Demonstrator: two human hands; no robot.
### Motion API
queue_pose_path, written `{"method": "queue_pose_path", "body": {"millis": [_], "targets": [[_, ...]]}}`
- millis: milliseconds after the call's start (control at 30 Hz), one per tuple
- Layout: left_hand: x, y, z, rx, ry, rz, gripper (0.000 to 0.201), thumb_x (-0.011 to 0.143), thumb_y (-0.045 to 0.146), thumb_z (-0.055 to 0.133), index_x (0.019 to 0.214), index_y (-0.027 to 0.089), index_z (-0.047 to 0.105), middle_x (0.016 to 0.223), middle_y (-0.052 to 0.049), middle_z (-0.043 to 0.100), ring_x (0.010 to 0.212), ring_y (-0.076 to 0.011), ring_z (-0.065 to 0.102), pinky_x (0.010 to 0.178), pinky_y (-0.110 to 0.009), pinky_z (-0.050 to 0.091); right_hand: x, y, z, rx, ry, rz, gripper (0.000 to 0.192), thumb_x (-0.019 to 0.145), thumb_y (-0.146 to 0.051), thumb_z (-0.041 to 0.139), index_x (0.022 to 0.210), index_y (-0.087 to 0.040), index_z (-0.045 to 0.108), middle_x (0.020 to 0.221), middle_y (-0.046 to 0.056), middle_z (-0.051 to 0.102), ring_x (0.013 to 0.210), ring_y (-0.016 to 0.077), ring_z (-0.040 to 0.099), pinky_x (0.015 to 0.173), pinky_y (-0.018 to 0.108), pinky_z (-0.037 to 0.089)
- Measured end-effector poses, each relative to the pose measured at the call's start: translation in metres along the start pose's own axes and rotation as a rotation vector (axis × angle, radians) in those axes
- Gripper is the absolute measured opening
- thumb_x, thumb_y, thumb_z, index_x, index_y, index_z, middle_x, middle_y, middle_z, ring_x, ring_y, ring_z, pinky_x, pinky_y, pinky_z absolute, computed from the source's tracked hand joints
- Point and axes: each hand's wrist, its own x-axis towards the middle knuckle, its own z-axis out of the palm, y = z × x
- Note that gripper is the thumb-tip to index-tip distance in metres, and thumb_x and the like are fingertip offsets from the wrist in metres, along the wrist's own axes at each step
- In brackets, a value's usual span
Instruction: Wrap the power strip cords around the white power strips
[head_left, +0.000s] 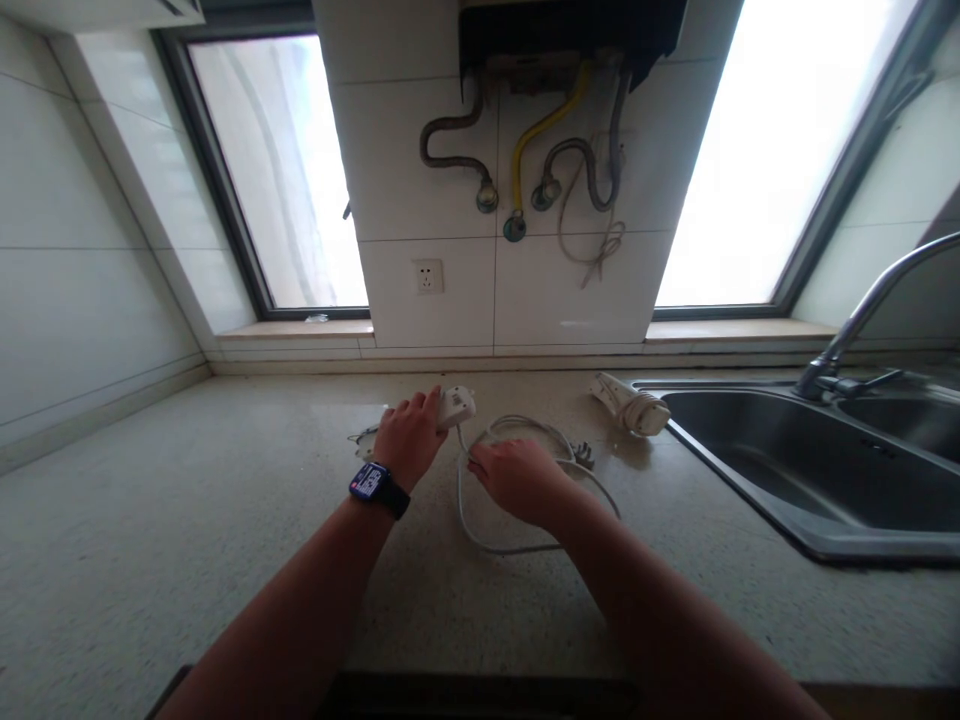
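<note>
My left hand, with a dark watch on its wrist, is closed around a white power strip just above the counter; only its right end shows clearly. A pale cord leaves that end and lies in loose loops on the counter. My right hand is closed on the cord close to the strip, its fingertips partly hidden. The cord's grey plug rests right of my right hand. Left of my left hand is a small thin-edged object that I cannot make out.
A white device with its cord wound around it lies beside the steel sink at the right. The tiled back wall holds a socket, and hoses hang below a dark unit. A faucet arches over the sink.
</note>
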Motion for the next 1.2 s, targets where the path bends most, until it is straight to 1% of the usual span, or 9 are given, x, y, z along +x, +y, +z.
{"method": "queue_pose_path", "body": {"millis": [100, 233, 467, 600, 800, 900, 1000, 1100, 1200], "targets": [[-0.002, 0.001, 0.001, 0.026, -0.013, 0.066, 0.06, 0.083, 0.03, 0.063, 0.138, 0.024, 0.039, 0.115, -0.01, 0.061, 0.104, -0.0273, 0.057, 0.088, -0.041, 0.041, -0.003, 0.003, -0.01, -0.001, 0.084, -0.081, 0.024, 0.097, -0.034, 0.048, 0.091, -0.018, 0.064, 0.084, 0.008, 0.07, 0.074, 0.0199, 0.063, 0.066, 0.029, 0.037], [-0.006, 0.004, 0.0, 0.009, -0.017, 0.24, 0.056, 0.08, 0.027, 0.066, 0.132, 0.023, 0.046, 0.109, -0.009, 0.062, 0.098, -0.0268, 0.059, 0.084, -0.041, 0.043, -0.008, 0.014, -0.024, 0.052, 0.215, -0.148, 0.022, 0.096, -0.035, 0.052, 0.09, -0.02, 0.067, 0.088, 0.007, 0.068, 0.08, 0.0187, 0.058, 0.069, 0.029, 0.035], [-0.011, 0.015, -0.017, -0.157, -0.053, 0.568, 0.044, 0.08, 0.027, 0.067, 0.122, 0.025, 0.052, 0.102, -0.005, 0.063, 0.093, -0.0221, 0.06, 0.081, -0.036, 0.044, -0.016, 0.043, -0.033, 0.207, 0.351, -0.097, 0.03, 0.095, -0.046, 0.051, 0.096, -0.024, 0.072, 0.082, 0.004, 0.064, 0.081, 0.0169, 0.055, 0.072, 0.028, 0.032], [-0.012, 0.02, -0.025, -0.202, -0.042, 0.68, 0.044, 0.08, 0.028, 0.068, 0.12, 0.025, 0.052, 0.1, -0.004, 0.063, 0.091, -0.021, 0.059, 0.08, -0.034, 0.043, -0.017, 0.054, -0.031, 0.317, 0.37, -0.079, 0.028, 0.093, -0.046, 0.054, 0.095, -0.027, 0.074, 0.08, 0.003, 0.064, 0.079, 0.0154, 0.056, 0.072, 0.026, 0.033], [-0.014, 0.02, -0.027, -0.248, -0.012, 0.786, 0.034, 0.081, 0.031, 0.066, 0.113, 0.023, 0.055, 0.1, -0.005, 0.063, 0.09, -0.0201, 0.058, 0.081, -0.034, 0.043, -0.015, 0.052, -0.027, 0.613, 0.316, -0.085, 0.024, 0.091, -0.042, 0.058, 0.094, -0.025, 0.074, 0.084, 0.002, 0.066, 0.081, 0.0146, 0.059, 0.075, 0.024, 0.038], [-0.016, 0.02, -0.029, -0.287, 0.015, 0.822, 0.038, 0.082, 0.036, 0.065, 0.115, 0.022, 0.054, 0.105, -0.006, 0.064, 0.093, -0.0213, 0.058, 0.084, -0.035, 0.044, -0.012, 0.051, -0.021, 0.81, 0.318, -0.065, 0.026, 0.089, -0.042, 0.059, 0.089, -0.02, 0.072, 0.082, 0.003, 0.067, 0.077, 0.0151, 0.059, 0.073, 0.025, 0.042], [-0.019, 0.021, -0.031, -0.335, 0.069, 0.787, 0.04, 0.083, 0.038, 0.063, 0.118, 0.022, 0.054, 0.107, -0.008, 0.064, 0.093, -0.0224, 0.059, 0.084, -0.037, 0.045, -0.009, 0.054, -0.015, 0.949, 0.358, -0.039, 0.027, 0.087, -0.043, 0.06, 0.082, -0.017, 0.069, 0.074, 0.001, 0.064, 0.069, 0.0145, 0.056, 0.067, 0.025, 0.043], [-0.021, 0.023, -0.031, -0.419, 0.127, 0.716, 0.043, 0.081, 0.038, 0.064, 0.119, 0.022, 0.053, 0.107, -0.008, 0.065, 0.094, -0.0226, 0.06, 0.084, -0.037, 0.047, -0.006, 0.058, -0.009, 0.969, 0.39, -0.003, 0.029, 0.089, -0.043, 0.056, 0.079, -0.017, 0.066, 0.071, 0.0, 0.06, 0.067, 0.0133, 0.052, 0.065, 0.024, 0.041], [-0.022, 0.023, -0.028, -0.497, 0.159, 0.619, 0.044, 0.079, 0.038, 0.066, 0.118, 0.021, 0.053, 0.104, -0.008, 0.065, 0.094, -0.0226, 0.061, 0.083, -0.037, 0.048, -0.003, 0.06, -0.002, 0.916, 0.378, 0.036, 0.034, 0.092, -0.042, 0.049, 0.076, -0.016, 0.063, 0.067, -0.001, 0.055, 0.065, 0.0123, 0.047, 0.063, 0.023, 0.037]]}}
